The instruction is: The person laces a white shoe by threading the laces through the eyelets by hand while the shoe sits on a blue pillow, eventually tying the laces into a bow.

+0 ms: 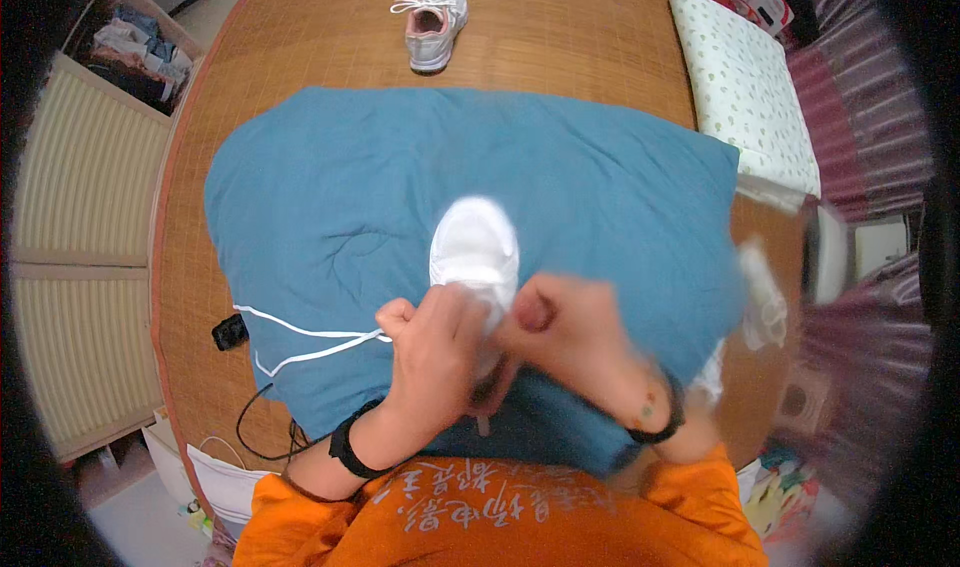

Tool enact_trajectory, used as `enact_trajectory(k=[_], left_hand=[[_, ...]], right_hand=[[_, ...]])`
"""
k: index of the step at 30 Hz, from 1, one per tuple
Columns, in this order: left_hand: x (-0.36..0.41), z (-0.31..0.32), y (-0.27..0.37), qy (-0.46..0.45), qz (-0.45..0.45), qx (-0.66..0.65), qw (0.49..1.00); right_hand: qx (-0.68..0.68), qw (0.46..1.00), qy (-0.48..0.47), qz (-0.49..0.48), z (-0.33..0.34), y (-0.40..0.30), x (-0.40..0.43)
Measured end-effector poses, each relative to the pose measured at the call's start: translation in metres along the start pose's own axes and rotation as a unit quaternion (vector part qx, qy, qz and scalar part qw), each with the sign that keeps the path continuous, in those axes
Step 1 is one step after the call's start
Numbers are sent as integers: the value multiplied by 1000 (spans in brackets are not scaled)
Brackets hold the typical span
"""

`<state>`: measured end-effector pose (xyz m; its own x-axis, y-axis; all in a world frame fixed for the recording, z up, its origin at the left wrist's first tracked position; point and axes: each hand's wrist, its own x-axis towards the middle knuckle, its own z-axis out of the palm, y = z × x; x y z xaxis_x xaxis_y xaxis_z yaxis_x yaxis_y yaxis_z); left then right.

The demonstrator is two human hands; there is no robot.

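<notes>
A white lace-up shoe [475, 241] lies on the blue cloth before me, its toe pointing away. My left hand [435, 353] is closed over the lacing area and grips a white shoelace [330, 334]. From that hand two strands of lace trail left across the cloth. My right hand [577, 342], blurred, is at the right side of the shoe with its fingers curled. Whether it pinches any lace does not show. Both hands hide most of the eyelets, and the pink-lined heel opening shows only in part beneath them.
A second shoe [429, 61], laced, stands on the brown mat [570, 49] beyond the blue cloth [600, 184]. A patterned white pillow [750, 87] lies at right. Left are a small black object [229, 332] and a black cable [244, 424]. A clear plastic item [763, 301] sits right.
</notes>
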<state>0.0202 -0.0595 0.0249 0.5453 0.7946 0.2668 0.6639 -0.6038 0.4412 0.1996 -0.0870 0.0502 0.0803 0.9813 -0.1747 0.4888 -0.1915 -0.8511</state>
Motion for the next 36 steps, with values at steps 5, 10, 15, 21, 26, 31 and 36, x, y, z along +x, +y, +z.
enact_trajectory(k=[5,10,15,21,26,31,36], left_hand=[[12,0,-9,-20,-82,-121,989],[18,9,-10,-25,-77,-163,983],[17,10,-10,-36,-92,-170,981],[-4,8,-5,-52,-91,-166,981],[-9,-6,0,-46,-63,-136,988],[-9,-10,-3,-38,-62,-147,986],[-10,-27,-21,-64,-167,-269,946]], right_hand=[[4,1000,-25,-2,-5,2,1],[-22,999,-23,-5,-5,1,0],[-25,999,-22,1,-5,-1,-3],[-52,998,22,-22,4,11,-11],[-51,998,25,-24,9,10,-16],[-36,998,16,-46,4,11,-9],[-39,998,-3,-47,4,9,-6]])
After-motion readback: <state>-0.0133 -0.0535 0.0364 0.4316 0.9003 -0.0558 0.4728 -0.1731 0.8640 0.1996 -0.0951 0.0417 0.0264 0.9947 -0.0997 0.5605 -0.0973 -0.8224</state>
